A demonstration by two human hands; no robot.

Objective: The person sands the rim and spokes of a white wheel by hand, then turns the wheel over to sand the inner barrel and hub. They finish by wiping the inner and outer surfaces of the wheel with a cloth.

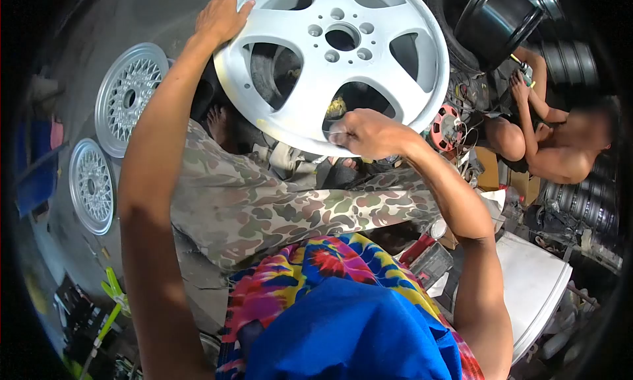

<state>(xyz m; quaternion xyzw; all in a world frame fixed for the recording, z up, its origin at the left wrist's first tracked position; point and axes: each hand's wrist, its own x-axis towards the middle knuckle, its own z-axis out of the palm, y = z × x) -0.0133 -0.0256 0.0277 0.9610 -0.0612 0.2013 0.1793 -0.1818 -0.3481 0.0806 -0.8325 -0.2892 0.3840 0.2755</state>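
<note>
A white five-spoke wheel rim (343,17) is tilted up in front of me, its face toward me. My left hand (223,17) grips the rim's outer edge at the upper left, with the thumb over the face. At the lower edge, my right hand (369,134) is closed, its curled fingertips against the rim's lip and slightly blurred. Whatever those fingers hold, if anything, is hidden. Faint yellowish patches show on the lip at the left and bottom.
Two silver mesh wheel rims (132,97) (91,186) stand at the left. A co-worker (560,142) sits at the right, holding a tool beside a black wheel (498,24). Camouflage cloth (264,215) covers my legs. A white panel (531,281) lies at lower right among clutter.
</note>
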